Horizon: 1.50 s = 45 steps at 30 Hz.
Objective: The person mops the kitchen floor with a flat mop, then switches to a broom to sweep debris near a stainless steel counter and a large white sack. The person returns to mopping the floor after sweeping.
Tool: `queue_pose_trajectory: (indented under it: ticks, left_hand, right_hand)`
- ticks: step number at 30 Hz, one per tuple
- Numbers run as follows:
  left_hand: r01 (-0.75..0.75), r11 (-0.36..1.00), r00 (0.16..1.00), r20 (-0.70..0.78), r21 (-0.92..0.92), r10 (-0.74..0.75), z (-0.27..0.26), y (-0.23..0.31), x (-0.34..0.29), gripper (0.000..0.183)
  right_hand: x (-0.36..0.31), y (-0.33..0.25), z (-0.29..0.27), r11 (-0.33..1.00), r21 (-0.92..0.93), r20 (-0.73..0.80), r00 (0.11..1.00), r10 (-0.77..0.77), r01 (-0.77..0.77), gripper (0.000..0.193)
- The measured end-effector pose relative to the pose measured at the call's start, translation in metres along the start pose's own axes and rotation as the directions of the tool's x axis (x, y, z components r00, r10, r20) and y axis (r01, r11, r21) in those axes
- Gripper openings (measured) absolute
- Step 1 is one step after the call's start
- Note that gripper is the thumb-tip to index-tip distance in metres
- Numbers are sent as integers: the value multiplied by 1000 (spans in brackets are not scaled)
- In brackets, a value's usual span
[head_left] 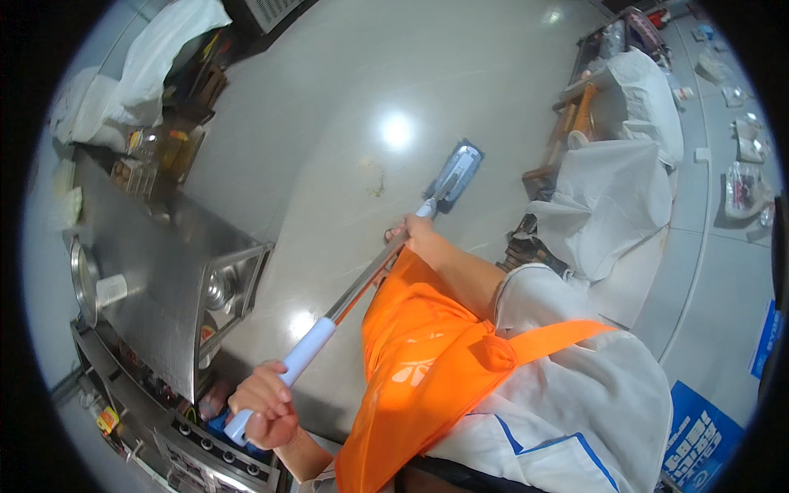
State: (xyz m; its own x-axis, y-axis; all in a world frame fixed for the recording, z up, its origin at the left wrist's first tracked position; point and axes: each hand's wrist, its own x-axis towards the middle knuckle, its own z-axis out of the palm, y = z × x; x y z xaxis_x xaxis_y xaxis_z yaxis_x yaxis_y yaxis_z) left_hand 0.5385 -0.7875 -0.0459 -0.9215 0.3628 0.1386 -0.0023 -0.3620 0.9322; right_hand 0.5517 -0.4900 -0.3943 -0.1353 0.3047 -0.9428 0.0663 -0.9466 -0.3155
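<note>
A flat mop runs diagonally across the view, with a metal pole (362, 283) and a pale lavender grip (308, 349). My left hand (265, 404) is wrapped round the grip near its top end. Farther down, my right hand (417, 234) closes round the pole just above the pale joint. The mop head (459, 174), blue-grey and rectangular, lies on the grey floor (329, 148). A small scatter of greenish-brown debris (376, 185) is on the floor to the left of the mop head. An orange apron (427, 361) hangs beneath my arms.
A steel table (156, 255) with shelves stands at left, carrying a round pan (82, 271). Below it is a stove front with knobs (205, 444). White cloth (616, 197) covers shelving on the right. Bagged items (744, 189) sit along the tiled right side.
</note>
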Motion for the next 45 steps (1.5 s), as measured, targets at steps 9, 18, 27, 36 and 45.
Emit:
queue_pose_trajectory:
  ticks: [9, 18, 27, 36, 45]
  left_hand:
    - [124, 992, 940, 319, 10, -121, 128, -102, 49, 30]
    - [201, 977, 881, 422, 76, -214, 278, -139, 140, 25]
    - [350, 906, 923, 75, 238, -376, 296, -152, 131, 22]
    - [192, 943, 909, -411, 271, -67, 224, -128, 33, 31]
    - [-44, 996, 557, -825, 80, 91, 228, -94, -82, 20]
  right_hand:
    - [67, -122, -84, 977, -163, -252, 952, -173, 134, 17]
    - [119, -281, -98, 982, -163, -261, 955, -138, 97, 10]
    - [143, -318, -109, 942, -318, 82, 993, -84, 106, 4]
    - [193, -187, -30, 645, -695, 213, 947, -239, 319, 14]
    - [105, -74, 37, 735, -677, 184, 975, 123, 35, 17]
